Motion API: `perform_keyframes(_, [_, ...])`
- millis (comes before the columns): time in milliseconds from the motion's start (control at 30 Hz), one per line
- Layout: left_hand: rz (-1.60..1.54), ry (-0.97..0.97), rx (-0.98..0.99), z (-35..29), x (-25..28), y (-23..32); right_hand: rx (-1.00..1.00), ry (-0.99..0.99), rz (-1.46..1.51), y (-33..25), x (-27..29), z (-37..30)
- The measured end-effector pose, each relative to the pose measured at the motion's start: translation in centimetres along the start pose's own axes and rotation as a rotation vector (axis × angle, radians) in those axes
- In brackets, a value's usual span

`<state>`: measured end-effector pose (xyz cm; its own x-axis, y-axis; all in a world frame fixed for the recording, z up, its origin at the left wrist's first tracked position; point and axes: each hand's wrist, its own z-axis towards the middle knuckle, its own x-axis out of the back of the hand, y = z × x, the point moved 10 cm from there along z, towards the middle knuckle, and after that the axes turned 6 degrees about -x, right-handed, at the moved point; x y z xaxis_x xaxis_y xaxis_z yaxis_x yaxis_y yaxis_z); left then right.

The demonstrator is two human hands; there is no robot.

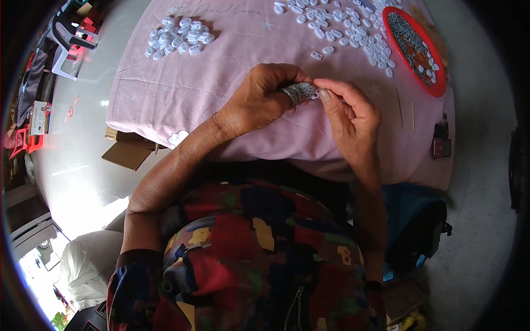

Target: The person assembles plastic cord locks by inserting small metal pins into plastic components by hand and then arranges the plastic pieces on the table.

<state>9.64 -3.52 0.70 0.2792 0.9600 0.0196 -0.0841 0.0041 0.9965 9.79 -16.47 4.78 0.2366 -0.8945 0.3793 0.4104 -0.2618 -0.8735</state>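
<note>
Above the near middle of the table, my left hand (262,99) is closed around a grey, speckled piece (300,92) that sticks out between thumb and fingers. Whether it is cloth or a bundle of small bits I cannot tell. My right hand (353,113) meets it from the right, thumb and forefinger pinched together at its tip. A small white oval piece (315,95) shows at those fingertips; the pinch itself is partly hidden. Farther off lie a heap of white oval pieces (179,37) at left and a wider scatter of white oval pieces (353,27) at right.
A red tray (439,88) at the far right holds small grey metallic bits and some white pieces. Two thin sticks (400,107) and a small dark red object (441,148) lie on the pink cloth (243,71). An open cardboard box (130,153) stands beneath the left edge.
</note>
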Motion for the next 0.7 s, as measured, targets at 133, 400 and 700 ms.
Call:
perform_keyframes(133, [0.004,-0.023,-0.002,0.1,-0.2,-0.1,-0.009,0.010,0.035,0.3,0.2,0.1])
perform_keyframes(400, [0.055,-0.031,-0.056,0.1,-0.4,0.3,0.024,0.035,-0.089,-0.5,0.9,0.4])
perform_keyframes(700, [0.094,-0.018,-0.054,0.0,-0.2,0.2,0.134,-0.018,-0.233,-1.9,0.9,0.7])
